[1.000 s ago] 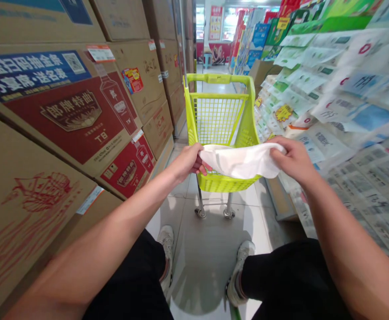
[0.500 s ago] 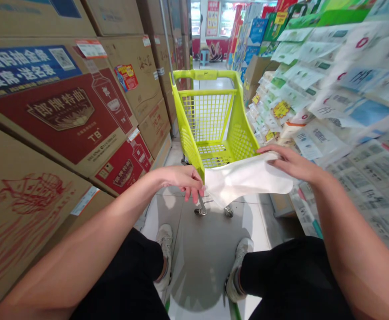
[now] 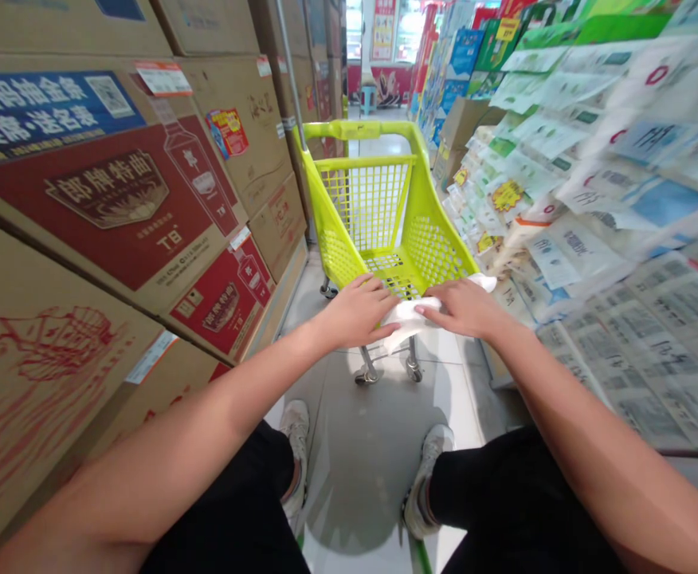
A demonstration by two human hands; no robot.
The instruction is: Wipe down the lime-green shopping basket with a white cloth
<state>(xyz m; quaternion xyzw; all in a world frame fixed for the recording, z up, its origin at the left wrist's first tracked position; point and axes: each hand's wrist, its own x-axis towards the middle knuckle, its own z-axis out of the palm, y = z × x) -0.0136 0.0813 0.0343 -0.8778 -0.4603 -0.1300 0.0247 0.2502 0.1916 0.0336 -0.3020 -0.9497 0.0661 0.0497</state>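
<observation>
White cloth held in both hands before a lime-green trolley

From here I can see a person's two bare hands meeting low in front of a lime-green shopping trolley. Between them is a white cloth, bunched up at the trolley's near edge; I can't tell whether it touches the plastic. The left hand has its fingers and thumb around the cloth's left part. The right hand grasps it too, thumb on the near side, with a bit of white poking out past the knuckles. The trolley stands on the tiled floor, wheels down, between the person's pale shoes and the far end of the aisle. Stacked cartons rise along the left; white and green packets are heaped on the right. Well beyond sits a blue stool.
</observation>
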